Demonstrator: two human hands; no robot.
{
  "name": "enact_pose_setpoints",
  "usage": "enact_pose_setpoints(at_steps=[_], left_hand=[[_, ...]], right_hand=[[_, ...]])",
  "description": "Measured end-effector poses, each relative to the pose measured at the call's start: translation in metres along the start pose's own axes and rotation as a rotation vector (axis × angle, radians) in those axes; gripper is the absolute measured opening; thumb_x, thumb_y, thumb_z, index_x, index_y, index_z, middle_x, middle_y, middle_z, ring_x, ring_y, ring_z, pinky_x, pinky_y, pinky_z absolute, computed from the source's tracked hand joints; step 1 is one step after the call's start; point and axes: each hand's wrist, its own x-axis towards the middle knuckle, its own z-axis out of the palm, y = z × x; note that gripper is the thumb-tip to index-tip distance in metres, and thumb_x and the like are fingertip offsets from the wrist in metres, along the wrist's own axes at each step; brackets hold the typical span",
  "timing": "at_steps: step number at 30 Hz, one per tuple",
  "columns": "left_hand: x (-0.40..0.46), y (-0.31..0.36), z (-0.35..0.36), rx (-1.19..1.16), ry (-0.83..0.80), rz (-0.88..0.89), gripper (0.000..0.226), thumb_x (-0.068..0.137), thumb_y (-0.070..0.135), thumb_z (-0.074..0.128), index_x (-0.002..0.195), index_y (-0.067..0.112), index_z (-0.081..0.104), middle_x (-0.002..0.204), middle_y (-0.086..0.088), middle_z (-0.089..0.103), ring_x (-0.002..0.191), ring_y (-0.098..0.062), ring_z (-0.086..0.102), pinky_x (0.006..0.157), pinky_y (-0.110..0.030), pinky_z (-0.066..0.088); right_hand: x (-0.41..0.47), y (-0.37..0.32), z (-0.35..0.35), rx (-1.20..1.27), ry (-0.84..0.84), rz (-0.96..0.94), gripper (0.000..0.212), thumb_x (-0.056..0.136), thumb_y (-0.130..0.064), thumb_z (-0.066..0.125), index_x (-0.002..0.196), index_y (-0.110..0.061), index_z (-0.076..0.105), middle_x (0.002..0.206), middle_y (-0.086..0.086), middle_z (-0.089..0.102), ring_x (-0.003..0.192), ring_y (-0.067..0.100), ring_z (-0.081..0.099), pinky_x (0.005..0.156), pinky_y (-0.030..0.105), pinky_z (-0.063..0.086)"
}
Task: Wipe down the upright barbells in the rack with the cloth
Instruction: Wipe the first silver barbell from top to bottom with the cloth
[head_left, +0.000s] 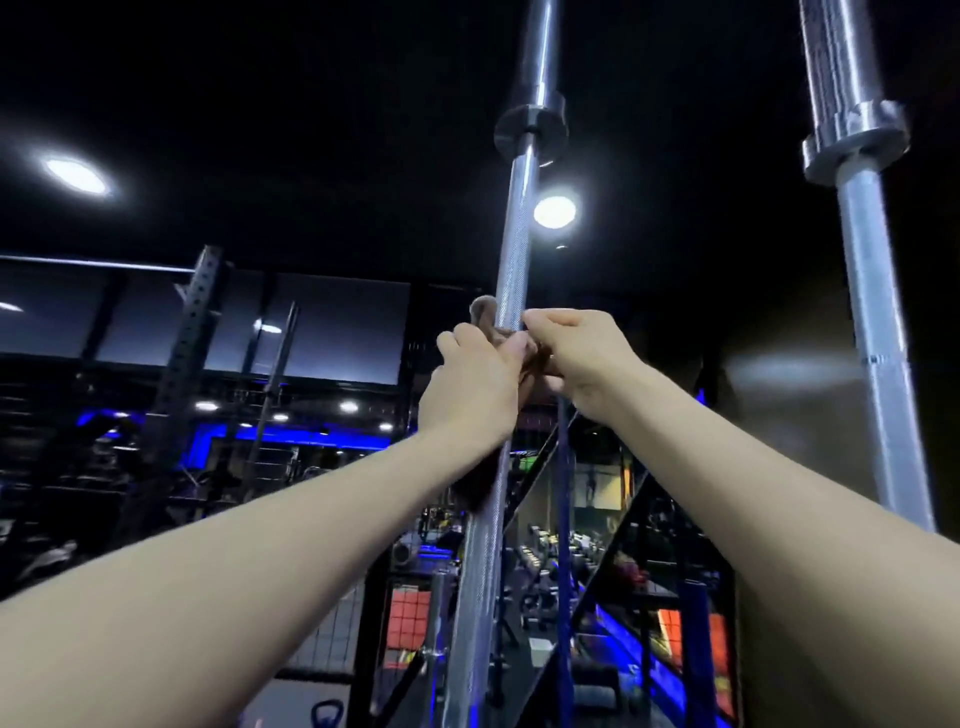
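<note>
- At frame centre, your left hand (475, 387) and right hand (576, 358) meet on the middle barbell (511, 280), both raised above head height.
- Cloth (485, 312) sits bunched against the knurled shaft; left fingers curl round it, and a brown tail hangs below the wrist.
- Right fingers pinch the cloth edge at the shaft, just beside the left hand.
- Progress, my read: mid-wipe on this bar, upper shaft below the collar (530, 130) likely still to do.
- Second barbell (872, 322) at right of frame stands untouched now; wiped or not, cannot tell.
</note>
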Motion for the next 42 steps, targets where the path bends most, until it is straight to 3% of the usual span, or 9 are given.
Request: enact_pose_setpoints(at_steps=[4,8,15,18,21,23,31,38,42], left_hand=[[-0.018,-0.016,0.001,0.174,-0.005,0.043,0.046,0.099,0.048,0.024,0.124,0.012,0.037,0.116,-0.010,0.039,0.097,-0.037,0.054,0.065,-0.039,0.036],[-0.056,-0.032,-0.002,0.209,-0.095,0.015,0.040,0.099,0.050,0.025,0.113,0.014,0.037,0.115,-0.005,0.046,0.095,-0.036,0.057,0.071,-0.038,0.039],[0.008,-0.006,-0.004,0.274,0.100,0.069,0.044,0.100,0.051,0.022,0.114,0.013,0.040,0.115,-0.007,0.045,0.096,-0.037,0.058,0.065,-0.037,0.032],[-0.004,-0.013,0.006,0.328,0.153,0.151,0.049,0.097,0.053,0.018,0.118,0.014,0.037,0.110,-0.005,0.041,0.088,-0.034,0.060,0.059,-0.036,0.031],[-0.049,-0.034,0.016,0.456,0.063,0.212,0.068,0.087,0.065,0.014,0.134,0.018,0.027,0.113,-0.001,0.034,0.090,-0.025,0.061,0.054,-0.030,0.031],[-0.061,-0.044,0.016,0.489,-0.004,0.176,0.069,0.088,0.064,0.019,0.139,0.019,0.021,0.121,-0.002,0.034,0.096,-0.024,0.061,0.057,-0.029,0.034],[0.002,-0.024,0.013,0.484,0.142,0.254,0.045,0.097,0.053,0.027,0.120,0.015,0.032,0.112,-0.004,0.035,0.088,-0.032,0.061,0.055,-0.036,0.032],[-0.033,-0.049,0.016,0.533,0.087,0.290,0.041,0.097,0.053,0.024,0.115,0.017,0.029,0.102,0.002,0.027,0.082,-0.023,0.062,0.051,-0.030,0.030],[-0.033,-0.050,0.011,0.554,0.040,0.251,0.041,0.096,0.055,0.024,0.114,0.018,0.030,0.102,0.001,0.029,0.088,-0.028,0.063,0.056,-0.035,0.033]], right_hand=[[0.007,0.005,0.002,-0.026,-0.007,-0.008,0.018,0.093,-0.011,0.058,0.076,-0.010,0.065,0.064,0.004,0.056,0.053,0.014,0.053,0.050,0.023,0.049],[0.007,0.013,0.010,-0.013,0.004,-0.014,0.020,0.091,-0.007,0.060,0.071,-0.008,0.062,0.075,0.013,0.050,0.067,0.021,0.045,0.066,0.033,0.047],[0.017,0.012,0.006,-0.065,-0.001,-0.082,0.014,0.090,-0.012,0.064,0.079,-0.006,0.070,0.068,0.007,0.061,0.061,0.017,0.056,0.063,0.033,0.051],[0.019,0.012,0.003,-0.021,-0.012,-0.059,0.011,0.092,-0.012,0.062,0.083,-0.011,0.069,0.065,0.003,0.060,0.050,0.009,0.056,0.054,0.024,0.051],[0.017,0.018,0.003,0.004,-0.034,-0.017,0.009,0.092,-0.014,0.062,0.096,-0.010,0.069,0.072,0.002,0.060,0.061,0.014,0.055,0.060,0.026,0.054],[0.015,0.019,0.005,0.013,-0.033,-0.012,0.008,0.092,-0.016,0.062,0.089,-0.014,0.069,0.073,0.002,0.057,0.062,0.013,0.051,0.062,0.026,0.055],[0.020,0.021,0.007,-0.108,-0.033,-0.118,0.015,0.091,-0.013,0.062,0.081,-0.006,0.070,0.070,0.009,0.056,0.055,0.011,0.050,0.041,0.014,0.039],[0.024,0.029,0.018,-0.014,-0.042,-0.036,0.016,0.091,-0.013,0.063,0.075,-0.015,0.066,0.067,0.002,0.056,0.064,0.015,0.051,0.054,0.026,0.051],[0.020,0.026,0.020,-0.024,-0.044,-0.032,0.020,0.092,-0.011,0.062,0.072,-0.013,0.063,0.067,0.003,0.052,0.063,0.015,0.046,0.049,0.021,0.048]])
